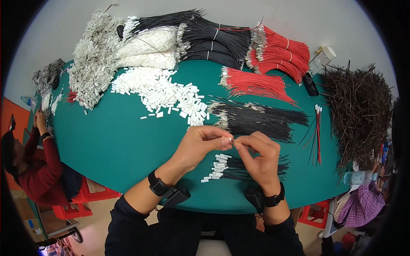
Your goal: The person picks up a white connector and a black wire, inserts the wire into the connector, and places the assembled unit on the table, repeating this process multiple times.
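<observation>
Over the middle of the table, my left hand (200, 144) pinches a small white plastic connector housing (230, 139) between thumb and forefinger. My right hand (261, 157) is closed in a pinch right beside it, on what looks like a thin wire end, mostly hidden by the fingers. Just beyond both hands lies a spread of black wires (267, 121) with metal-tipped ends. Closer to me, partly under my right hand, is a bunch of black wires (235, 169) with white housings (217, 167) on their left ends.
Loose white housings (158, 89) are heaped at back left, by bagged housings (147, 47) and a pale pile (95, 59). Red wires (258, 84) and black bundles (213, 40) lie behind. Right stand a dark tangled heap (358, 111) and a bottle (358, 177). Another person (40, 170) sits far left.
</observation>
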`<state>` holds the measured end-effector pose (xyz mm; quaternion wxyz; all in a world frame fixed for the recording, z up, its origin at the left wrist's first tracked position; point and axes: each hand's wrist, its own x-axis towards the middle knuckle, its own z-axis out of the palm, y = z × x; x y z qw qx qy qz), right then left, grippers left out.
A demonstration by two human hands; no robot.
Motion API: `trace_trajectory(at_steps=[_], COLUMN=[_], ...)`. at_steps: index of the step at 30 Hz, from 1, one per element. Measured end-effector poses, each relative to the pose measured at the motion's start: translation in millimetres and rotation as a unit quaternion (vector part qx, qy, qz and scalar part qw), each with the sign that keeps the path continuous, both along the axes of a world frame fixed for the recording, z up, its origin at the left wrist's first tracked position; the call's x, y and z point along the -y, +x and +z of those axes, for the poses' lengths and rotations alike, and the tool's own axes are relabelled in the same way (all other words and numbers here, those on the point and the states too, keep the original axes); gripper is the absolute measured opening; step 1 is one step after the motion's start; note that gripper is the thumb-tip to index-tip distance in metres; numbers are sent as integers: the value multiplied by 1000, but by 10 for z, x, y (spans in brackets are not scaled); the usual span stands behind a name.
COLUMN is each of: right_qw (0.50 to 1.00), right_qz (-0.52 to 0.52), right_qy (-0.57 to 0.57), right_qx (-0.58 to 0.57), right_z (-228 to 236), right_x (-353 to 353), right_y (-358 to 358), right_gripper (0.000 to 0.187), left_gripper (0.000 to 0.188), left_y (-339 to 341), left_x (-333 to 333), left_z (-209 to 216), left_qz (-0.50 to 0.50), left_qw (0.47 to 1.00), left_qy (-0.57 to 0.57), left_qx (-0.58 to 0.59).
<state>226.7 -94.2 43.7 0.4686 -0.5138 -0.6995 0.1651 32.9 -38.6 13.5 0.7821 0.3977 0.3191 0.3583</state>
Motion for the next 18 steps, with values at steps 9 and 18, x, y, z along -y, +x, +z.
trace_trajectory(at_steps=[9,18], right_qw=[996,978], right_qz=[21,79], right_qy=[-89,-107], right_qx=[17,163], right_z=[57,-73], right_x=[33,-25], right_y=[94,263], right_gripper=[10,14], left_gripper=[11,11], left_y=[-109,-80], left_x=[-55,-4], left_z=[60,-23], left_qz=[-67,-95], left_qw=[972,836], left_qy=[158,460], left_qx=[-158,-283])
